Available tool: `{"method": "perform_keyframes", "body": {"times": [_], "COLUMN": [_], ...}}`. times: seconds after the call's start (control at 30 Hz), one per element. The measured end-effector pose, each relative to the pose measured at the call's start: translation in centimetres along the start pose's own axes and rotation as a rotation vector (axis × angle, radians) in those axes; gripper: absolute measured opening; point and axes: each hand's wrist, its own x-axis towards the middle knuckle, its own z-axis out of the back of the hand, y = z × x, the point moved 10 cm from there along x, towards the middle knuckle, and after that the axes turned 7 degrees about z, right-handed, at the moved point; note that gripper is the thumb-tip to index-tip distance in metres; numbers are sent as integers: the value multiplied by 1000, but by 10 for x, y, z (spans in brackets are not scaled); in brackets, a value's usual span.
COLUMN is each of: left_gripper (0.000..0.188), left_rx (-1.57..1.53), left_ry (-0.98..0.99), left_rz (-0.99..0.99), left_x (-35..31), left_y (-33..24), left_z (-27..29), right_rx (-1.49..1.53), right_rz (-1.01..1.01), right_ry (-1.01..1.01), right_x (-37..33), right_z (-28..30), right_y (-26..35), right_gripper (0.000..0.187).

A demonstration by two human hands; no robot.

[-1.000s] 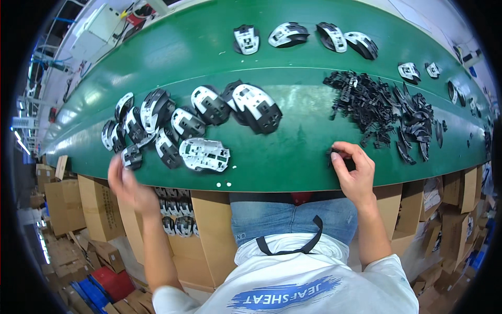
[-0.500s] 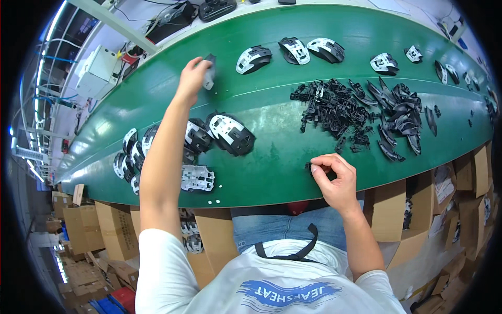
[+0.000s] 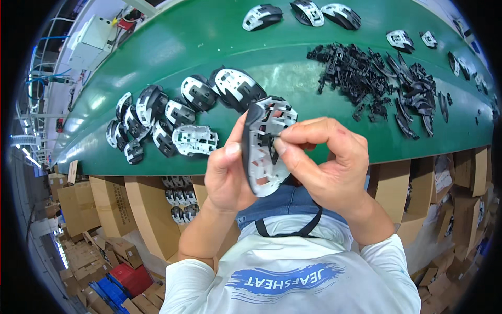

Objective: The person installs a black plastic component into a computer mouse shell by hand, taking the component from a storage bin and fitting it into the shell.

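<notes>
My left hand [image 3: 226,175] grips a mouse shell [image 3: 263,175] by its black outer side, with the pale, ribbed inner side turned up. Above the shell, my right hand [image 3: 332,157] has thumb and forefinger pinched on a small black plastic part [image 3: 273,149], which touches the shell's inside. The fingertips cover some of that part, so whether it is seated cannot be told. Just left of my hands, several black-and-white mouse shells [image 3: 197,93] are grouped on the green table [image 3: 277,57]. One pale shell [image 3: 194,140] lies with its inside up.
A heap of small black plastic parts [image 3: 348,73] lies to the right, beside a pile of curved black side pieces [image 3: 415,97]. More mouse shells [image 3: 308,13] line the far side. Open cardboard boxes [image 3: 389,191] stand below the table's near edge.
My left hand has come back from the far left with a shell and now holds it before me. The right hand has brought its small black part up to the shell.
</notes>
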Motion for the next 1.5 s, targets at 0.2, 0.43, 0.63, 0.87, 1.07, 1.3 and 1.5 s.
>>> {"method": "perform_keyframes", "body": {"times": [0.2, 0.43, 0.63, 0.87, 1.07, 1.3, 1.5], "left_gripper": [81, 76, 63, 63, 73, 73, 72], "left_rx": [19, -169, -251, -237, -59, -82, -191], "left_ry": [60, -58, 42, -36, -56, -44, 48], "left_rz": [32, 19, 59, 83, 130, 150, 245], "left_x": [4, -7, -13, -14, -19, -20, -23], "left_y": [26, 41, 46, 47, 52, 58, 71], "left_z": [-11, -4, -11, -11, -16, -17, -19], "right_rx": [-224, -328, -266, -313, -429, -459, -484], "right_rz": [128, 186, 304, 344, 534, 587, 595], "right_ry": [-81, -27, 9, 169, 185, 194, 171], "right_x": [-19, -33, -31, -31, -36, -49, -61], "right_z": [10, 13, 14, 14, 17, 20, 28], "right_y": [5, 3, 7, 16, 29, 31, 27], "right_gripper": [22, 26, 29, 34, 24, 20, 16]}}
